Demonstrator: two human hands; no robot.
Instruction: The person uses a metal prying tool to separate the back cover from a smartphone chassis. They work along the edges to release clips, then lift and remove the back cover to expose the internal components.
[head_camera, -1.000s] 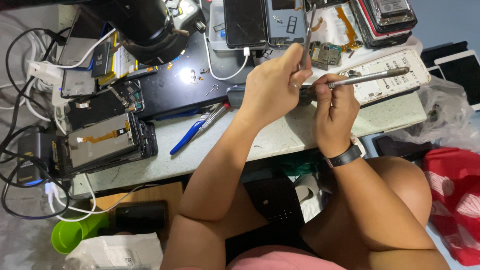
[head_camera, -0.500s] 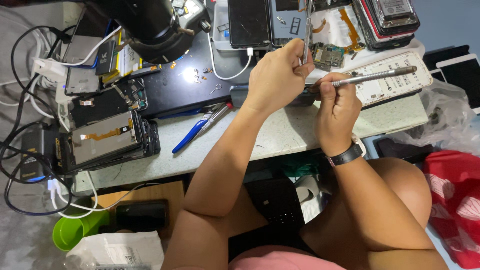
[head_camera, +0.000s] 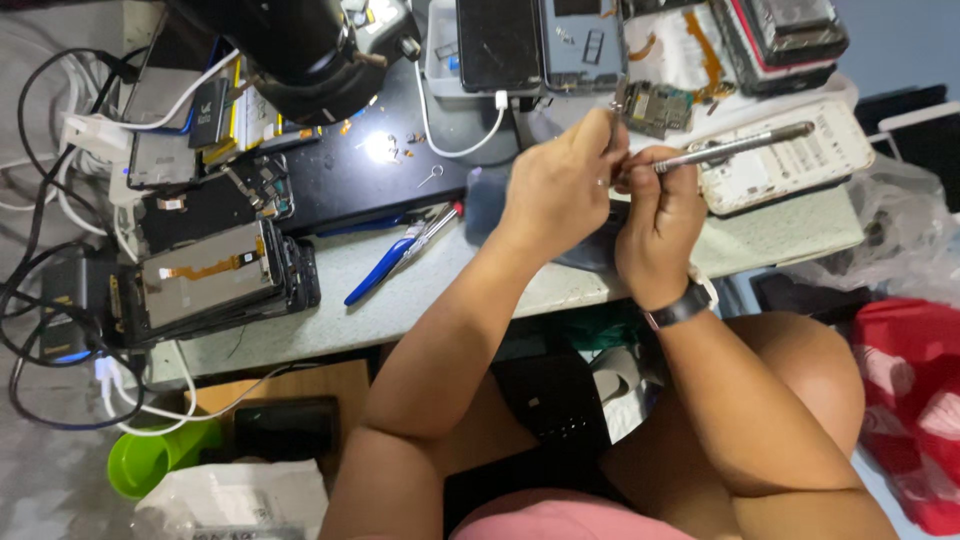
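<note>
Comparing this moment with the view half a second earlier, both hands have held their station above the near edge of the grey workbench (head_camera: 760, 235); only the head camera has drifted slightly. The work therefore appears to be in a steady, fine-manipulation phase rather than a reach or a release.

The right hand (head_camera: 660, 215) is closed around a slim metal tool (head_camera: 745, 147), gripped near its working end. The shaft is silvery, thin and straight, and extends away from the hand over the white back cover (head_camera: 790, 160) lying on the workbench.

The left hand (head_camera: 555, 185) is curled narrow, its fingertips pinched together just beside the tool tip. A small part may be held there, but the fingers hide it; what it grips cannot be told.

On the workbench, left of the hands, lie blue-handled pliers (head_camera: 400, 258). Further left sits a stack of phone screens (head_camera: 210, 275). Beyond the hands, at the far side of the workbench, rests a green circuit board (head_camera: 655, 105).
</note>
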